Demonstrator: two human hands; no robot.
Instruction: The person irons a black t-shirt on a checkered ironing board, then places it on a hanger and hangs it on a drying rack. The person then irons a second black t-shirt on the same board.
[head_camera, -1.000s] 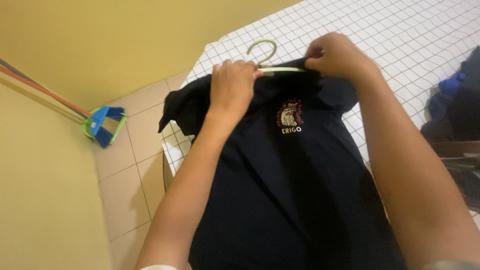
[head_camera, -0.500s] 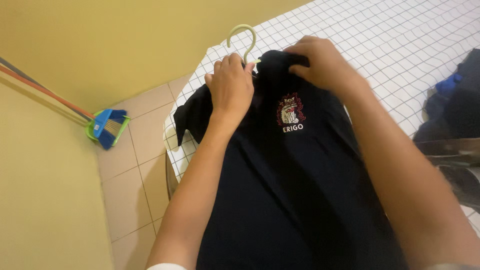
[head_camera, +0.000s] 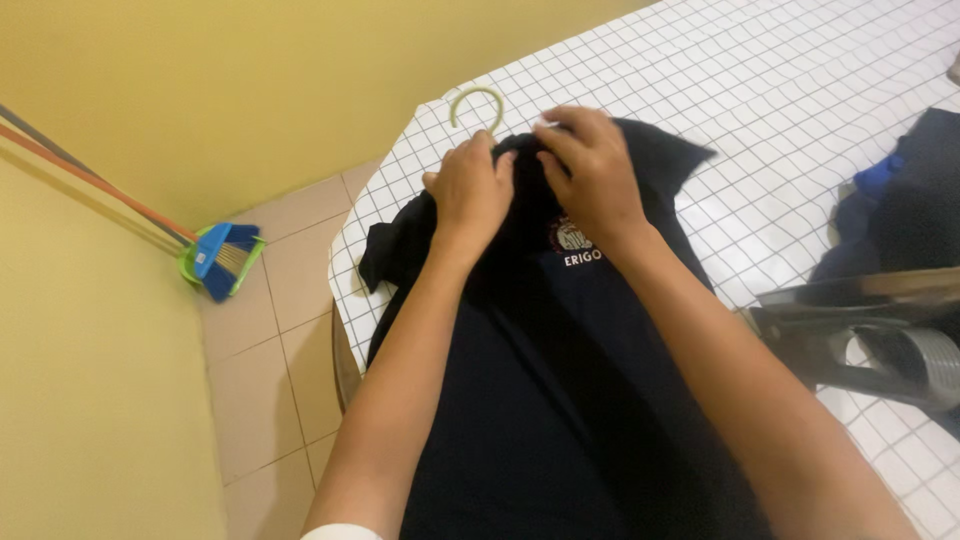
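A bed (head_camera: 800, 110) fills the right and far side, covered in a white sheet with a thin dark grid. Its near-left corner juts toward a tan tiled floor (head_camera: 270, 330). Flat on the sheet lies a dark shirt (head_camera: 560, 400), collar far, hem running off the near edge, one sleeve draped over the bed's left edge, the other spread to the right. A pale green hanger hook (head_camera: 476, 100) pokes out past the collar, resting on the sheet. At the right edge, a heap of dark and blue clothes (head_camera: 900, 210) sits on the bed. Down on the floor, far left, a blue-and-green broom head (head_camera: 222, 260) rests on the tiles against the yellow wall.
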